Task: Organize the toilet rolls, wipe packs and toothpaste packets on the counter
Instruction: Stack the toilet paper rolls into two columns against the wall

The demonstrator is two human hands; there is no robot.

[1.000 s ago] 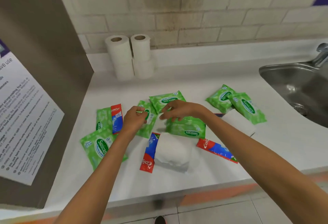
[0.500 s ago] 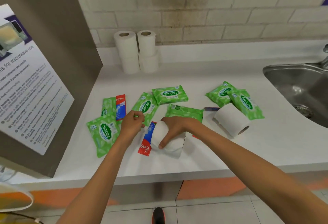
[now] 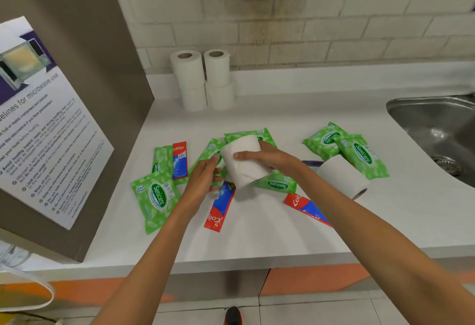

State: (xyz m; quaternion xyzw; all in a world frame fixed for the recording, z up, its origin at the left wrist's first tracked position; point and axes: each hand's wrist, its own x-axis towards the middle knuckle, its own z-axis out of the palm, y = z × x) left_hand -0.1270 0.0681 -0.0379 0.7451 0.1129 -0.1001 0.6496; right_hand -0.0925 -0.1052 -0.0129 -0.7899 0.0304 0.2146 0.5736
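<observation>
One toilet roll [image 3: 244, 167] rests in the right hand [image 3: 273, 160].

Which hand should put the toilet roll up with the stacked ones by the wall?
Probably the right hand: it already grips the lifted toilet roll, and the stacked rolls stand straight ahead of it. The left hand sits low among the wipe packs, holding no roll.

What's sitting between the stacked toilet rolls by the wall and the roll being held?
In the head view: bare counter, then one green wipe pack, partly hidden behind the held roll in the right hand.
</observation>
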